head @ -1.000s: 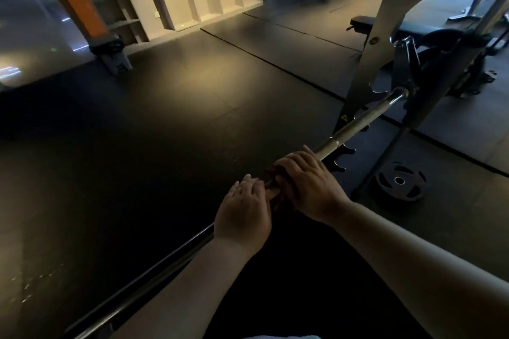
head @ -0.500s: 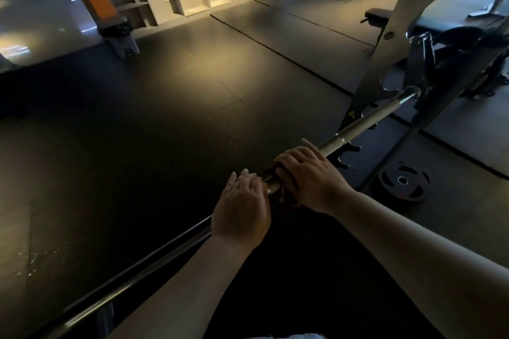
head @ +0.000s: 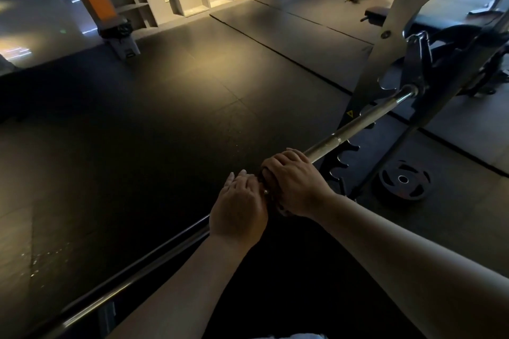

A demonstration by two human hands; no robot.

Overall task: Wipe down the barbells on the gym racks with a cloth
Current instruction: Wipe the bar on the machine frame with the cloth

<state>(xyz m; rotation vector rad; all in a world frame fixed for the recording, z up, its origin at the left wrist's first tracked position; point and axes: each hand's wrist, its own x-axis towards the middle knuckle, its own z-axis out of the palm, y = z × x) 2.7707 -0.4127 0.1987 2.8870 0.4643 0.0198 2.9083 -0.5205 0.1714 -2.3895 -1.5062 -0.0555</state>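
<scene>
Wiping | my right hand (head: pixel 296 183) clenches cloth (head: pixel 268 187) on barbell (head: pixel 358 125), barely moved since earlier; left hand (head: pixel 238 210) grips bar | stroke stalled mid-bar

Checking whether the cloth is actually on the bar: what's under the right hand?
A dark cloth bunched around the barbell shows beneath the right hand. The bar section under it is covered.
</scene>
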